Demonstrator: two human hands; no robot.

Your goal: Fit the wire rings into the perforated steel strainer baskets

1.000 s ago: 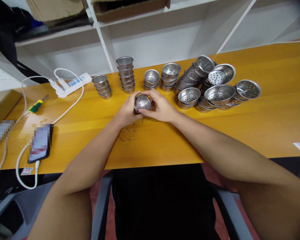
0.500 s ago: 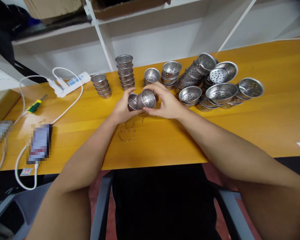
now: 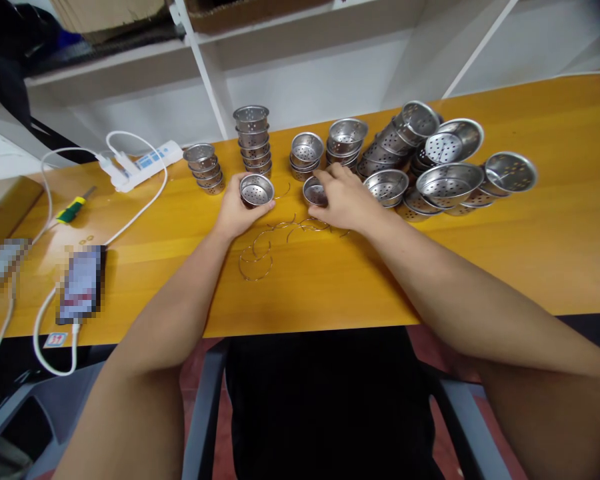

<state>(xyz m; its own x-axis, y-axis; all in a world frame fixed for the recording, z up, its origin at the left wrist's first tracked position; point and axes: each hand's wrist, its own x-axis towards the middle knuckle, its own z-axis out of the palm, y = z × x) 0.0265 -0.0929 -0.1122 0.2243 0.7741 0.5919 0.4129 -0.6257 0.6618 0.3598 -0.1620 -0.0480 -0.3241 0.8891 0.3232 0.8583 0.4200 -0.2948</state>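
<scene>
Wrapped around a small perforated metal cup (image 3: 257, 191) is my left hand (image 3: 237, 210), with the cup's mouth facing up. My right hand (image 3: 344, 199) grips another perforated metal cup (image 3: 314, 192), its fingers covering the right side of that cup. Thin bent wire rings (image 3: 256, 260) lie on the table below and between the hands. Just behind my left hand rises a tall stack of the same cups (image 3: 253, 140). A shorter stack (image 3: 307, 153) stands behind the cup in my right hand, with another stack (image 3: 347, 138) to its right.
Larger perforated metal cups (image 3: 450, 185) are heaped at the right. A small cup stack (image 3: 203, 167) stands at the left, near a white power strip (image 3: 147, 165) with cables. A screwdriver (image 3: 73, 211) and a phone (image 3: 83, 283) lie farther left on the wooden table (image 3: 300, 300).
The two cups were close together, one tilted toward the other. Now my hands have moved apart, each with one cup held mouth upward, and more wire rings show between them.
</scene>
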